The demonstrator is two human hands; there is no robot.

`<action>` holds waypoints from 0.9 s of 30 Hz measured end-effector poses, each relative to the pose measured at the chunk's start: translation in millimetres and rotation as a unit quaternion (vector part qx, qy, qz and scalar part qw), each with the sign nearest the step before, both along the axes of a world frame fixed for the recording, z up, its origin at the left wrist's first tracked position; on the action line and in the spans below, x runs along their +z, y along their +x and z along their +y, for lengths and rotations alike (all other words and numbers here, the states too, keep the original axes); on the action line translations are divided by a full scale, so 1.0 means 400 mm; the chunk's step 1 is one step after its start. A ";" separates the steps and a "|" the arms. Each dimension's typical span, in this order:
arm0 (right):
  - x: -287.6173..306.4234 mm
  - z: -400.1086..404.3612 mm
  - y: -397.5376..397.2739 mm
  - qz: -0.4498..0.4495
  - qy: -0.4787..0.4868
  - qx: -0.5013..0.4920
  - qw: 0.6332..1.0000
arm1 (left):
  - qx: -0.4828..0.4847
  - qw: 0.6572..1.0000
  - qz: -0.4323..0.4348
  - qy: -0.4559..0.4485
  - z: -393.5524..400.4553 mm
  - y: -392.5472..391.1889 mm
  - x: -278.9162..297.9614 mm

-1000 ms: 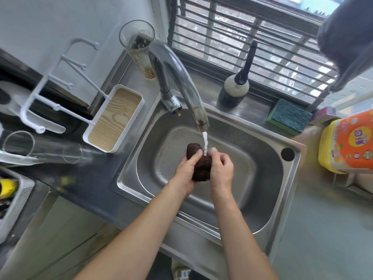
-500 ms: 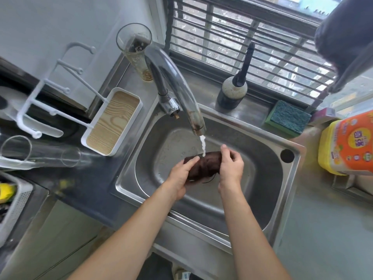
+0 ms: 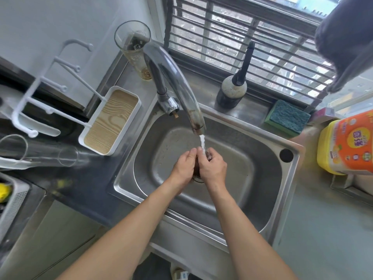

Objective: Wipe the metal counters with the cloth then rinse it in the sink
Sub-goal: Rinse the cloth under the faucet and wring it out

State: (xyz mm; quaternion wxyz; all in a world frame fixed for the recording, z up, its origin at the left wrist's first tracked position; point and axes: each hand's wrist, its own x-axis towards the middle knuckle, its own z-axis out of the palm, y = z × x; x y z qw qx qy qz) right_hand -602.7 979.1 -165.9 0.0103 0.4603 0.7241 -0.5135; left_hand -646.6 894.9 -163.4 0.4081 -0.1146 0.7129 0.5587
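bare forearms, no sleeves, hands (image 3: 199, 166) bare

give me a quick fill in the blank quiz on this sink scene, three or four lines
1. Both hands, left hand and right hand, squeeze the dark ____ between them.
2. Water from the tap falls onto the ____ over the sink.
3. The green sponge lies on the ledge by the ____.
4. The orange and yellow bottle stands to the ____ of the sink.

Missing words: cloth; hands; window; right
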 end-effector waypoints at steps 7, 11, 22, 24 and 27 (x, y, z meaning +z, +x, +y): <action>-0.001 0.046 -0.030 -0.069 -0.072 -0.054 0.994 | -0.074 0.997 -0.010 0.031 -0.057 -0.023 0.008; 0.000 0.034 -0.012 0.028 -0.177 -0.242 0.954 | 0.095 0.994 -0.045 -0.031 -0.058 -0.026 -0.012; -0.009 -0.085 0.032 0.061 -0.007 -0.133 0.989 | 0.179 0.974 -0.139 0.023 0.022 0.023 -0.066; -0.013 -0.078 0.016 0.027 -0.030 -0.134 0.990 | 0.182 0.971 -0.148 0.039 0.041 0.033 0.012; -0.028 -0.046 -0.006 -0.007 -0.054 -0.128 0.990 | 0.184 0.968 -0.165 0.037 0.045 0.033 0.032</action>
